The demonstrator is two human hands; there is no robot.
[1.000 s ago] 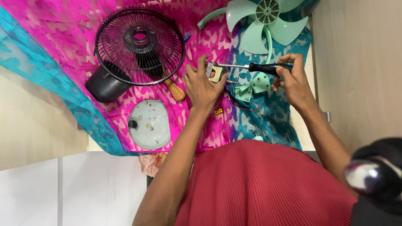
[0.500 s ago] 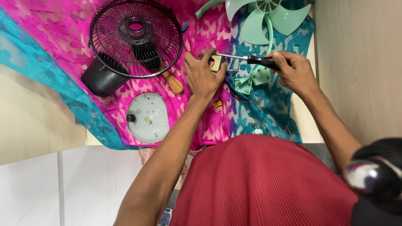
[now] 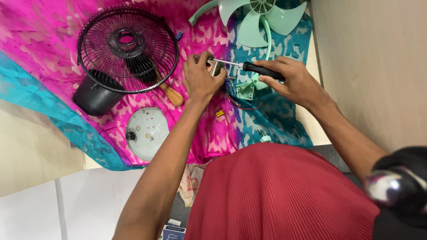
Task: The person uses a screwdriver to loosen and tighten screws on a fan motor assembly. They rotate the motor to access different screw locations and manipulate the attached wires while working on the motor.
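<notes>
My left hand (image 3: pixel 201 79) grips a small metal fan motor (image 3: pixel 216 67) just above the pink and teal cloth (image 3: pixel 53 40). My right hand (image 3: pixel 291 80) is closed on a black-handled screwdriver (image 3: pixel 260 69), whose tip touches the motor from the right. Red and black wires (image 3: pixel 242 103) trail from the motor down onto the cloth. A small mint green plastic part (image 3: pixel 246 89) lies just below the screwdriver, between my hands.
A black wire fan guard (image 3: pixel 128 49) lies at the left, over a brush with a wooden handle (image 3: pixel 171 94) and a black cup-shaped housing (image 3: pixel 94 95). A pale round cover (image 3: pixel 147 132) lies nearer me. Mint fan blades (image 3: pixel 262 15) lie at the top right. A beige wall (image 3: pixel 378 66) stands on the right.
The view has shifted, so everything sits a little higher in the frame. Both hands stay on the motor and screwdriver; the screwdriver shaft looks slightly more tilted.
</notes>
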